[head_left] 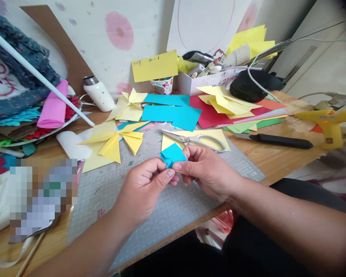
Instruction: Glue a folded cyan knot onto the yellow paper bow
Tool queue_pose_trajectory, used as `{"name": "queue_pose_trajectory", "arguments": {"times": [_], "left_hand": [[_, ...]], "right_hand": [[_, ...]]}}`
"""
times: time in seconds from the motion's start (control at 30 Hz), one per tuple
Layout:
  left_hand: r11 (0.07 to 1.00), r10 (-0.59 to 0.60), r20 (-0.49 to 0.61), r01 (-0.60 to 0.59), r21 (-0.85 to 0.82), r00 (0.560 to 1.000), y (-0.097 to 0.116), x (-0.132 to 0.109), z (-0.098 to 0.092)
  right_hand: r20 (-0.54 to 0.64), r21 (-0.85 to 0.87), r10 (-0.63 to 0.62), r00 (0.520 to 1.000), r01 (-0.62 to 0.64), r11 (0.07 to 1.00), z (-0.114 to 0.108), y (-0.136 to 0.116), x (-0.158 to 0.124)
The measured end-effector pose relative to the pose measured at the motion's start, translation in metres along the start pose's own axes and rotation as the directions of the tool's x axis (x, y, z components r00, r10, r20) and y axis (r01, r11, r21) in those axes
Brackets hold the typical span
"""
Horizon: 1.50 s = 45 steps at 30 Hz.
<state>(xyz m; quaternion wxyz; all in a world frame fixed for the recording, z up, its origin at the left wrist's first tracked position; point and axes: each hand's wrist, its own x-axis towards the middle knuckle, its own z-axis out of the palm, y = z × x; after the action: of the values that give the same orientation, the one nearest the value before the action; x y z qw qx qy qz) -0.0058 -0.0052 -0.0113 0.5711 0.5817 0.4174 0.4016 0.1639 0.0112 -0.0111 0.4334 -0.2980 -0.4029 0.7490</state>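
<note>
A small folded piece of blue paper (173, 154) is held up between both hands, above the grey cutting mat (103, 207). My left hand (147, 184) pinches its lower left edge between thumb and fingers. On the other side, my right hand (204, 165) grips the right edge with thumb and forefinger. Just behind the hands lie scissors (196, 140) on a pale yellow sheet (222, 143). Farther back are flat blue paper strips (170, 115). Folded yellow paper pieces (112, 144) rest to the left on the mat.
A craft knife (282, 141) and a yellow glue gun (327, 127) are at the right. Coloured sheets (204, 119) are stacked behind. A white bottle (99, 94), a paper cup (162, 85) and a white box (202, 82) stand along the wall. A white cable (253, 77) loops at the right.
</note>
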Motion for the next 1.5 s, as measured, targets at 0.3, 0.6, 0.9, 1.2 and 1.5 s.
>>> {"name": "queue_pose_trajectory", "arguments": {"times": [0.3, 0.6, 0.9, 1.2, 1.5], "left_hand": [[1.000, -0.002, -0.018, 0.002, 0.012, 1.000, 0.001, 0.000, -0.001], [0.978, -0.031, -0.082, 0.047, 0.203, 0.996, 0.012, 0.001, 0.005], [0.956, -0.015, -0.106, 0.045, 0.289, 0.994, 0.005, -0.002, 0.003], [0.991, -0.012, 0.037, 0.017, -0.134, 0.999, 0.001, 0.000, 0.002], [0.969, -0.066, -0.011, 0.061, -0.241, 0.998, 0.005, 0.000, 0.005]], "right_hand": [[0.019, -0.081, -0.003, 1.000, 0.005, 0.997, -0.005, -0.002, 0.001], [-0.027, -0.063, 0.015, 1.000, -0.017, 0.998, -0.005, -0.002, 0.001], [-0.070, -0.037, 0.013, 0.997, -0.015, 0.999, 0.001, -0.001, 0.002], [0.041, -0.008, -0.032, 0.999, 0.033, 0.999, -0.001, -0.001, 0.000], [0.083, -0.126, -0.030, 0.996, 0.040, 0.991, 0.001, -0.002, -0.001]]}}
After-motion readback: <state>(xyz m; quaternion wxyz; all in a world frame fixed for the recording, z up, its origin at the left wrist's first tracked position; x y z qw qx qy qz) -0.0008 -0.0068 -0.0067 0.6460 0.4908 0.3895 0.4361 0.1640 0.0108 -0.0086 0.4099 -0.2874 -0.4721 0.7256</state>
